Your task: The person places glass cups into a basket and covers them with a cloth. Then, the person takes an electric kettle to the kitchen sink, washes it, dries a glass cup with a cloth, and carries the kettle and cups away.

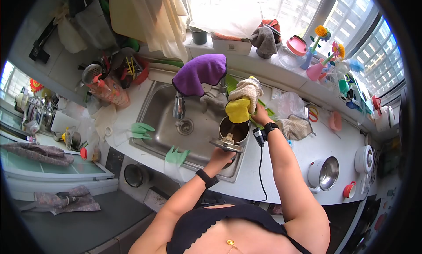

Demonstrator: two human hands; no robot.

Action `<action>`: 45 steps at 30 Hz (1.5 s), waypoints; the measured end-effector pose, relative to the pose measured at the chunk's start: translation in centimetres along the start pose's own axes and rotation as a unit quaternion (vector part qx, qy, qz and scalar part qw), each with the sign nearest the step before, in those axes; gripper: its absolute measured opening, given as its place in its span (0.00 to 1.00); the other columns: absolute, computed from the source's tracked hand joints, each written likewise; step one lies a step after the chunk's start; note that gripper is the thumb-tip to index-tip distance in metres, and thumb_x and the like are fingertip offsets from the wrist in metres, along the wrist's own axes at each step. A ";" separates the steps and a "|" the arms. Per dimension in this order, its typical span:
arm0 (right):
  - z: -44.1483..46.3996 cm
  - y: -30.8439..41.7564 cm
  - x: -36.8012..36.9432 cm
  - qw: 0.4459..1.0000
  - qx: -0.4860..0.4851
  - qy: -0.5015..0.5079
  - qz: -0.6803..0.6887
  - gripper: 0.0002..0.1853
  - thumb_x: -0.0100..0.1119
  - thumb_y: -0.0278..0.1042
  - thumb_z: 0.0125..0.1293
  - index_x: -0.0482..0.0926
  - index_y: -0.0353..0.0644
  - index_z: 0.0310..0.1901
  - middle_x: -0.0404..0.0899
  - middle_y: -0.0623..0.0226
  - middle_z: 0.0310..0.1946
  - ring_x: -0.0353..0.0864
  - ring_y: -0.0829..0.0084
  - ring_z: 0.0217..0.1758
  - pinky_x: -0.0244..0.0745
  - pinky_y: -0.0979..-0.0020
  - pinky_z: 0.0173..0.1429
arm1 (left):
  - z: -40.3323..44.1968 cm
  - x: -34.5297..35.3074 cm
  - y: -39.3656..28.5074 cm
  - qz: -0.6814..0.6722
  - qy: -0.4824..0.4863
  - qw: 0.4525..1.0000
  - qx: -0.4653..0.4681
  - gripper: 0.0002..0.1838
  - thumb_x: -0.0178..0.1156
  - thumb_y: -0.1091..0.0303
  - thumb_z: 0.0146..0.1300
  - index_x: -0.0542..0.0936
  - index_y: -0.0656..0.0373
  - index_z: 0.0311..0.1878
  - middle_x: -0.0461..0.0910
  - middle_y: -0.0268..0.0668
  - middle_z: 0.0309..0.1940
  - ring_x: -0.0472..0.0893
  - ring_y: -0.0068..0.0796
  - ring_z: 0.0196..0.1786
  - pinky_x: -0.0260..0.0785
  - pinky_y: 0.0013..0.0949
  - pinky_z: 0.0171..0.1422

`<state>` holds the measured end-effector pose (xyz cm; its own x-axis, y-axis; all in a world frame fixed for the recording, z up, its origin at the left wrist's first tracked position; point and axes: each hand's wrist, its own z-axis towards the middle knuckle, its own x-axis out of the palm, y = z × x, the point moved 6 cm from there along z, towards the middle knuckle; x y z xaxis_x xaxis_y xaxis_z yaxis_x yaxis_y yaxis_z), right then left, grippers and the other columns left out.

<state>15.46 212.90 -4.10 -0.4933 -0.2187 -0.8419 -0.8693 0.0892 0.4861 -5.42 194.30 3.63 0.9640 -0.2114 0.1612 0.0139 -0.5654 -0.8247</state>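
Steel shows in the lid [216,143] in the left hand [218,161], at the near right corner of the sink [162,135]; the fingers are curled closed under its edge, and a brass-coloured fitting stands on its upper side. The pot [241,132] sits just beyond the lid, over the right part of the sink; its mouth faces up and its inside looks brownish, but whether that is liquid or bare metal I cannot tell. The right hand [262,115] is at the sink's right edge, nearest the yellow cloth [237,111] and the pale cloth [250,89]; its fingers are partly bent, and what they grip, if anything, is hidden.

Good handling here probably means a firm hold on the lid's rim, with the fitting clear of the pot, and keeping both over the sink so drips land there. The pot would be best steadied before anything presses on it.

Right of the sink, a second pot [329,172] lies tilted on the bench [281,179], its visible interior bare, with a red cup [349,190] farther right.
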 end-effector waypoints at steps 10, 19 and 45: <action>-0.2 0.2 -0.1 1.000 0.016 0.014 -0.004 0.41 0.60 0.35 0.45 0.52 0.40 0.62 0.57 0.53 0.60 0.56 0.56 0.64 0.53 0.59 0.64 | -0.8 0.2 -0.8 -0.010 -0.010 1.000 -0.005 0.24 0.60 0.64 0.54 0.66 0.55 0.53 0.70 0.32 0.47 0.73 0.22 0.47 0.75 0.31 0.43; 0.2 -0.2 0.2 1.000 0.017 0.020 -0.005 0.42 0.59 0.34 0.45 0.51 0.41 0.63 0.57 0.53 0.61 0.55 0.56 0.64 0.52 0.60 0.64 | -0.9 0.1 -0.6 -0.036 -0.041 0.998 0.035 0.21 0.62 0.60 0.51 0.70 0.56 0.47 0.73 0.30 0.39 0.74 0.18 0.38 0.74 0.26 0.34; -0.6 -0.4 0.9 0.659 0.284 -0.076 0.692 0.03 0.53 0.24 0.53 0.71 0.34 0.27 0.70 0.68 0.20 0.71 0.77 0.21 0.66 0.81 0.22 | -0.9 0.0 0.9 -0.084 -0.040 0.996 0.008 0.07 0.55 0.74 0.54 0.70 0.59 0.37 0.70 0.30 0.31 0.72 0.19 0.32 0.77 0.33 0.41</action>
<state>15.44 212.11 -4.89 -0.7863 0.5504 0.2808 0.5662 0.4600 0.6839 -5.66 193.12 3.33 0.9658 -0.0491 0.2547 0.1814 -0.5738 -0.7987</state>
